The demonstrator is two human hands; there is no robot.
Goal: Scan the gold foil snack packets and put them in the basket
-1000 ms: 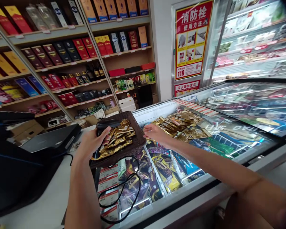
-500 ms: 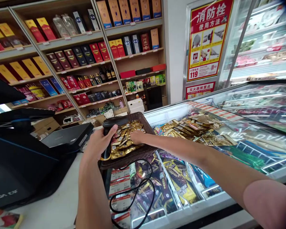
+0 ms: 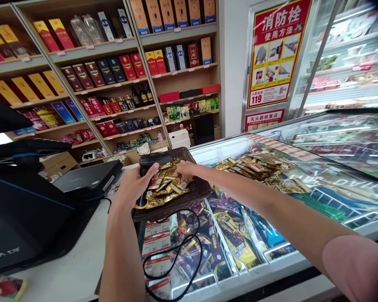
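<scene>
My left hand (image 3: 135, 184) is wrapped around the handle of a black barcode scanner (image 3: 156, 158), whose head points right over a brown woven basket (image 3: 203, 191). Small gold foil packets (image 3: 165, 186) fill the basket. Inside it, toward the far right side, my right hand (image 3: 186, 169) has its fingers curled down and pinched on a gold packet (image 3: 180, 183); the fingertips are partly hidden. A black cable (image 3: 199, 247) loops over the glass in front of the basket.
The basket rests on a glass-topped freezer (image 3: 239, 268) holding wrapped ices. Larger gold packets (image 3: 255, 165) lie piled on the glass to the right. At left are a black checkout terminal (image 3: 28, 209) and a dark grey box-shaped device (image 3: 88, 178). Shelves of boxed goods (image 3: 113, 75) stand behind.
My right hand has shifted slightly up and away within the basket, and a packet beneath its fingers looks tilted up. The left hand keeps hold of the scanner, moved slightly right.
</scene>
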